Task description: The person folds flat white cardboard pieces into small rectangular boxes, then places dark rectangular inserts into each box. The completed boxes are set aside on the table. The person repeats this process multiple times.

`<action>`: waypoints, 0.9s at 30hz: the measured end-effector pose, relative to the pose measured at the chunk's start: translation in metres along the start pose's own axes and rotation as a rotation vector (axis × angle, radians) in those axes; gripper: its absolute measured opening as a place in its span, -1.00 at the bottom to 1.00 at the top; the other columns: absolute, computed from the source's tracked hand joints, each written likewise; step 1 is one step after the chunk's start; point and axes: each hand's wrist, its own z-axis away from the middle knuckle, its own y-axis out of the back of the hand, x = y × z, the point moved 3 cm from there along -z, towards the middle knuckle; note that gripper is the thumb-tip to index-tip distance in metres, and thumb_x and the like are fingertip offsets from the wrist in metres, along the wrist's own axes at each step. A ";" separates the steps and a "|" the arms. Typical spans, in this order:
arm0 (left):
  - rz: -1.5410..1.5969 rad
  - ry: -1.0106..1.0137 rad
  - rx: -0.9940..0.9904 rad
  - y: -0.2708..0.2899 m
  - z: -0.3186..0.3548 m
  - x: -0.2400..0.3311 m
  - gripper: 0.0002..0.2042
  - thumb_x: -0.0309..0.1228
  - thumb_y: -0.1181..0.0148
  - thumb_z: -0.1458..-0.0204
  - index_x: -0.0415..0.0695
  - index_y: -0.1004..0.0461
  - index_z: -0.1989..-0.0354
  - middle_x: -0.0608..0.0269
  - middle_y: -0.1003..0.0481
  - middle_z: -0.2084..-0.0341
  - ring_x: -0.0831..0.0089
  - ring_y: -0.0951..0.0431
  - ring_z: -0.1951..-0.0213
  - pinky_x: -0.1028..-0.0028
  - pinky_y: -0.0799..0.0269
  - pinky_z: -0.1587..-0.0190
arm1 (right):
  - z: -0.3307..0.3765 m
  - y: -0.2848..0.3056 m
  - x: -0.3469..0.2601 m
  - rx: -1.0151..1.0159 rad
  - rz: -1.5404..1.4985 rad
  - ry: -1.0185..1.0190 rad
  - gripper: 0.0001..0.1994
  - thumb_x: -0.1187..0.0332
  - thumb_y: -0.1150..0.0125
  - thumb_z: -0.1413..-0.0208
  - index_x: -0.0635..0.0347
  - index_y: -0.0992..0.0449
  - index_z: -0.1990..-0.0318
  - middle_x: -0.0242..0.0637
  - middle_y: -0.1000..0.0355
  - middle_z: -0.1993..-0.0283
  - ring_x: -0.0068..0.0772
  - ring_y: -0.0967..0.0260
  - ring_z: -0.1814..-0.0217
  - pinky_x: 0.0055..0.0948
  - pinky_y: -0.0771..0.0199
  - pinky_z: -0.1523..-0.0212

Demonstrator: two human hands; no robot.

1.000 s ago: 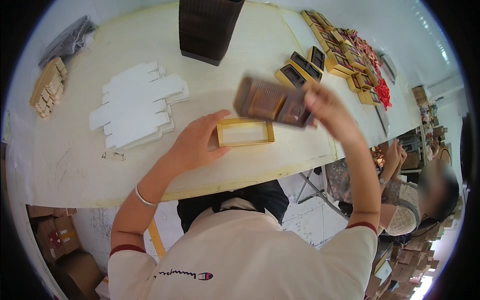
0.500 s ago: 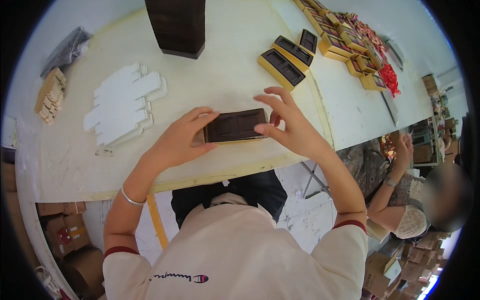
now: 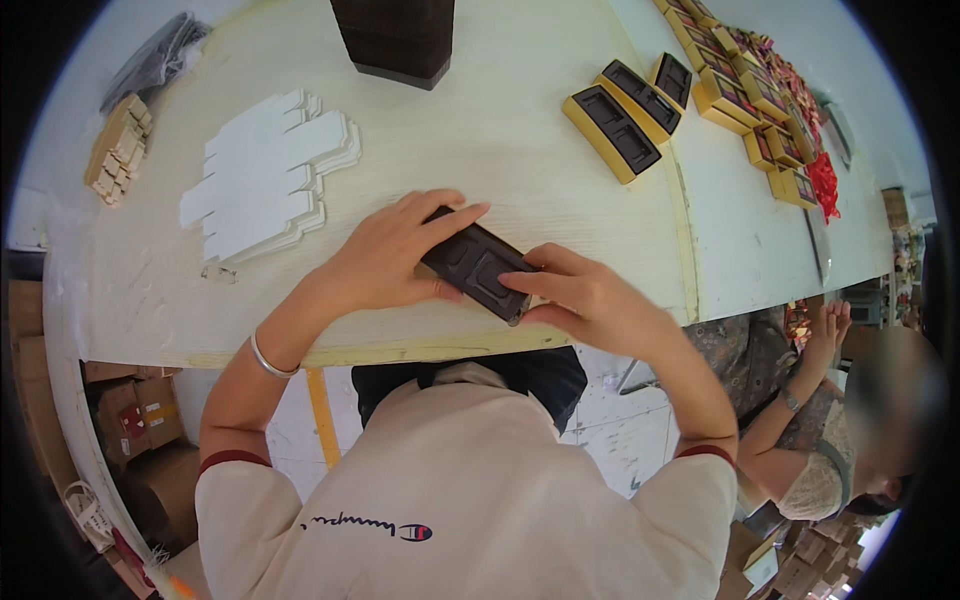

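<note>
A dark brown plastic tray insert (image 3: 478, 262) with moulded compartments lies slantwise between my hands, close to the table's front edge. My left hand (image 3: 395, 250) grips its far left end, fingers over the top and thumb along the near side. At the lower right end, my right hand (image 3: 590, 305) holds it with a fingertip on the tray's face and the thumb at the corner. Whether a box sits under the insert is hidden. Beyond it stands a tall dark brown stack of trays (image 3: 400, 45), cut off by the top of the view.
Flat white carton blanks (image 3: 260, 180) lie in a pile at left, with small pale wooden-looking pieces (image 3: 122, 150) farther left. Gold boxes with dark inserts (image 3: 612, 130) sit at right. Filled gold boxes (image 3: 730, 95) and red wrapping (image 3: 823, 185) are beyond. A co-worker (image 3: 810, 450) sits at right.
The insert has gone from lying nearly level to slanting down toward the right. My right hand has closed on its end, and my left hand has closed over the other. The view has shifted slightly.
</note>
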 end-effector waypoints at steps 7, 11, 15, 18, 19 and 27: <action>-0.050 -0.011 0.091 0.002 -0.002 0.018 -0.14 -0.11 -0.44 0.31 -0.01 -0.23 -0.28 0.03 -0.07 -0.31 -0.07 -0.07 -0.28 0.11 -0.11 -0.27 | -0.017 -0.002 0.007 0.013 0.260 0.099 -0.66 0.55 -0.25 0.08 0.22 -0.53 0.06 -0.19 -0.32 0.19 -0.26 -0.41 0.29 -0.36 -0.47 0.27; -0.247 -0.005 0.163 -0.002 -0.005 0.024 -0.18 -0.01 -0.40 0.26 -0.02 -0.27 -0.25 -0.07 -0.08 -0.28 -0.15 -0.11 -0.24 0.06 -0.15 -0.23 | -0.020 0.000 0.021 0.010 -0.001 -0.006 -0.71 0.54 -0.24 0.04 0.24 -0.55 0.10 -0.17 -0.30 0.12 -0.25 -0.42 0.36 -0.37 -0.48 0.33; -0.314 0.001 0.241 -0.007 -0.010 0.026 -0.23 0.04 -0.37 0.24 0.03 -0.31 -0.22 -0.16 -0.11 -0.23 -0.20 -0.19 -0.15 0.04 -0.25 -0.13 | -0.017 -0.003 0.021 0.063 0.110 -0.001 -0.71 0.46 -0.29 0.04 0.24 -0.54 0.09 -0.16 -0.29 0.06 -0.25 -0.42 0.42 -0.36 -0.48 0.37; -0.349 0.005 0.269 -0.011 -0.008 0.024 -0.28 0.05 -0.32 0.19 0.09 -0.33 -0.21 -0.18 -0.12 -0.22 -0.21 -0.22 -0.10 0.05 -0.29 -0.08 | -0.016 -0.006 0.017 0.106 0.184 0.009 -0.70 0.42 -0.32 0.04 0.23 -0.53 0.10 -0.17 -0.30 0.06 -0.28 -0.42 0.43 -0.37 -0.48 0.38; -0.340 0.006 0.275 -0.012 -0.008 0.023 -0.30 0.04 -0.30 0.16 0.11 -0.33 -0.22 -0.19 -0.12 -0.22 -0.21 -0.22 -0.10 0.04 -0.28 -0.09 | -0.016 -0.007 0.018 0.120 0.185 0.013 -0.70 0.41 -0.32 0.04 0.23 -0.53 0.10 -0.17 -0.30 0.06 -0.28 -0.43 0.41 -0.37 -0.48 0.37; -0.373 0.022 0.145 -0.018 0.002 0.022 -0.24 -0.09 -0.27 0.08 -0.02 -0.14 -0.33 -0.14 0.09 -0.34 -0.19 0.08 -0.32 -0.15 0.10 -0.26 | -0.014 -0.020 0.015 0.171 0.178 -0.106 -0.59 0.31 -0.41 0.13 0.20 -0.52 0.07 -0.15 -0.28 -0.07 -0.20 -0.43 0.18 -0.32 -0.47 0.22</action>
